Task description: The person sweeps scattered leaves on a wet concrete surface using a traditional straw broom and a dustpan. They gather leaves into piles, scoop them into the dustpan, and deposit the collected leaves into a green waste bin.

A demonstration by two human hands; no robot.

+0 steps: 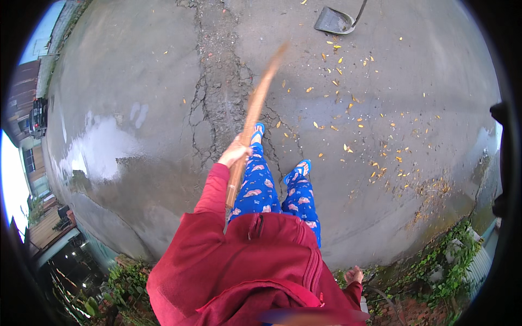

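Note:
My left hand (235, 151) is wrapped round a long brown broom (255, 106) made of thin stiff bristles. Its thick bound end sits near my left thigh, and its tapering far end, blurred by motion, reaches out over the pavement. My right hand (354, 275) hangs low by my right side with its fingers curled in, and nothing shows in it. Scattered yellow leaves (348, 148) lie on the ground to the right of the broom. Beyond them stands a grey dustpan (334, 20) with a long dark handle that runs out of view.
Grey concrete (348, 217) lies around my blue sandals (298, 170). A broken, cracked strip (217, 81) runs ahead of me. Puddles (100, 146) shine at left. Green plants (451, 261) and rubble edge the right, near a leaf and twig patch (432, 190). A vehicle (38, 117) stands far left.

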